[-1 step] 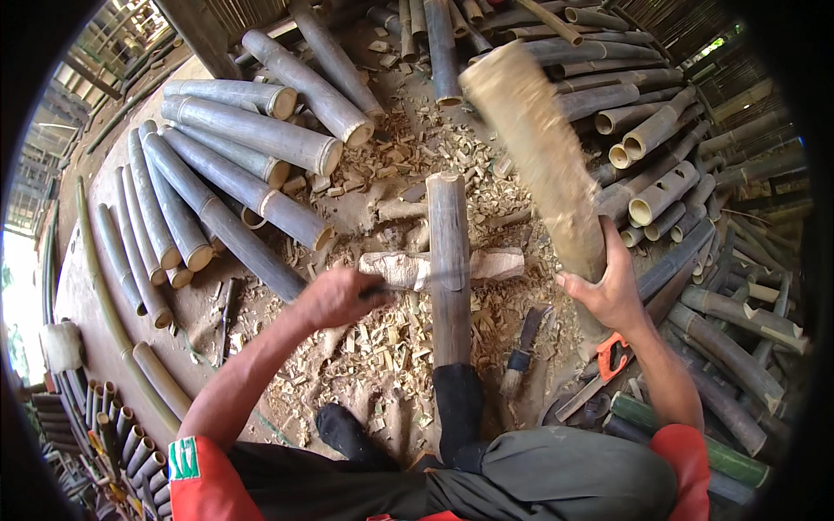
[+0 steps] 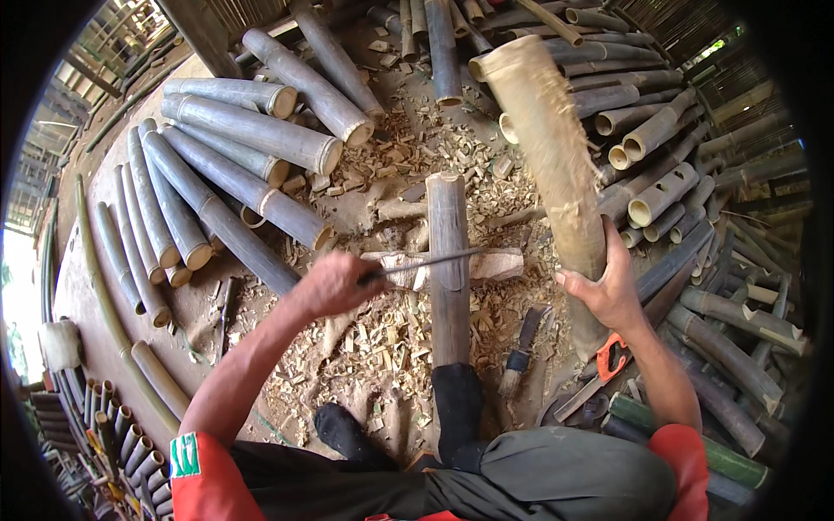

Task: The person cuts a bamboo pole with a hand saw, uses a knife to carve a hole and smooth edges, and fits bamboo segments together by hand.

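My left hand [image 2: 334,282] is closed round the dark handle of a long, narrow blade [image 2: 447,258]. The blade extends rightward across a brownish bamboo tube [image 2: 448,326]; whether it touches the tube I cannot tell. That tube rests across a pale, rough-cut wooden block [image 2: 499,265], its near end at my dark-socked foot [image 2: 458,404]. In my right hand [image 2: 608,282] is a thick wooden club [image 2: 547,143], gripped near its narrower lower end. Its frayed, battered upper part is tilted up and to the left, a little blurred.
Cut bamboo tubes [image 2: 256,135] lie fanned at the left, with more stacked bamboo [image 2: 656,130] at the right. Wood chips [image 2: 373,347] litter the ground. A dark-bladed tool [image 2: 526,334] and an orange-handled saw [image 2: 612,358] lie near my right forearm.
My left hand has risen slightly, and the blade stands out more clearly over the bamboo tube. The club's upper end has swung a little to the right.
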A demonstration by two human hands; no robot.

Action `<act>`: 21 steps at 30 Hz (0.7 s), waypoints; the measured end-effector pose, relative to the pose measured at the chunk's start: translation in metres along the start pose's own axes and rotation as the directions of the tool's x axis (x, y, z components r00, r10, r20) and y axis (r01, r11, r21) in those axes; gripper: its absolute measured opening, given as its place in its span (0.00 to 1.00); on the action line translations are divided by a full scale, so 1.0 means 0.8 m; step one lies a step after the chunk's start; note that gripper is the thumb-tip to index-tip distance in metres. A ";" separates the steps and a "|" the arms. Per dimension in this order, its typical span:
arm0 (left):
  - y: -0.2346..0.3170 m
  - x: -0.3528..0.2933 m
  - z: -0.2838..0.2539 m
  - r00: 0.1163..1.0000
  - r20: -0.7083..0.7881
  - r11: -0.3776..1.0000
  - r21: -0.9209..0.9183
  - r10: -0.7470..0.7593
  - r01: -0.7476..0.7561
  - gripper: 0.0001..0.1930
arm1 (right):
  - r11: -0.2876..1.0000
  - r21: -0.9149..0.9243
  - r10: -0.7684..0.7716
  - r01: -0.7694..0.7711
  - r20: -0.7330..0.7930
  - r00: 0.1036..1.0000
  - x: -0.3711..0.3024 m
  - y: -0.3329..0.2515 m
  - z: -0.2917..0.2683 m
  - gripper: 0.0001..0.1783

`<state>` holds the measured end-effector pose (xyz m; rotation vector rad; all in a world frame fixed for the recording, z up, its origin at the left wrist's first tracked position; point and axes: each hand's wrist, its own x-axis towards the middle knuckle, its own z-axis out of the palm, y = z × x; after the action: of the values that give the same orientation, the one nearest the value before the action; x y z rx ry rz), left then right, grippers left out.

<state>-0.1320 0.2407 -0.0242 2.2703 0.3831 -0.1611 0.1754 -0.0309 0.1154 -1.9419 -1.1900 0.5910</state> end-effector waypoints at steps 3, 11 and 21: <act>-0.027 0.032 -0.032 1.000 -0.018 0.980 0.201 0.012 -0.008 0.38 | 0.983 0.159 0.089 -0.092 0.027 0.996 0.007 -0.024 0.016 0.47; -0.023 0.069 -0.029 0.997 0.030 0.953 0.297 -0.067 0.055 0.39 | 0.970 0.159 0.157 -0.183 0.158 0.975 -0.007 -0.015 0.035 0.47; -0.018 0.048 -0.007 0.983 -0.007 0.910 0.376 -0.185 0.174 0.41 | 0.986 0.141 0.082 -0.093 0.081 0.993 0.002 -0.039 0.043 0.43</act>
<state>-0.1005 0.2624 -0.0400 2.6032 0.5893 -0.3909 0.1351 -0.0089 0.1201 -1.8704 -1.0802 0.7815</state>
